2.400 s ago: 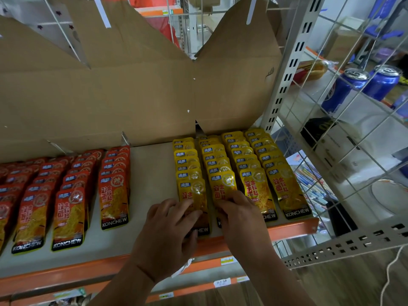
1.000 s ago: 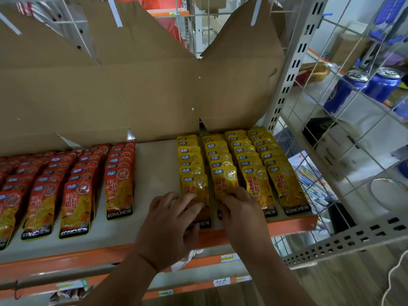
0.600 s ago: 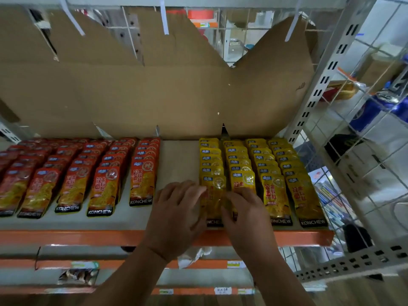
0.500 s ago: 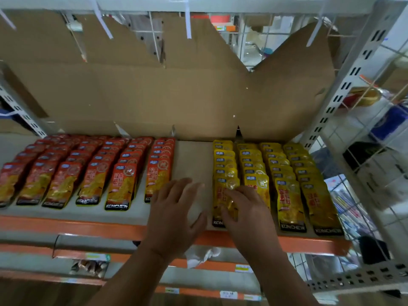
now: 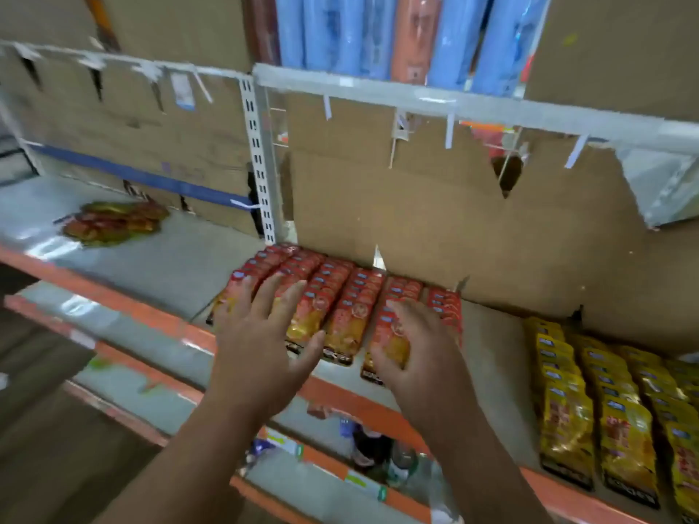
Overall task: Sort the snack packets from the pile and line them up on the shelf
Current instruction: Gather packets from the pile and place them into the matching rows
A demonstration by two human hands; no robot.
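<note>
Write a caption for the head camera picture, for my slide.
Left hand and right hand over the red packets on the shelf; yellow packets at right, loose pile at left.

No print is legible on the red packets [image 5: 340, 308] or yellow packets [image 5: 567, 421]; all blurred.

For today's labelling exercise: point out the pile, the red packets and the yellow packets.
pile [image 5: 113, 223]: head view, middle of heap.
red packets [image 5: 350, 325]: head view, a front packet.
yellow packets [image 5: 567, 423]: head view, a front packet.
</note>
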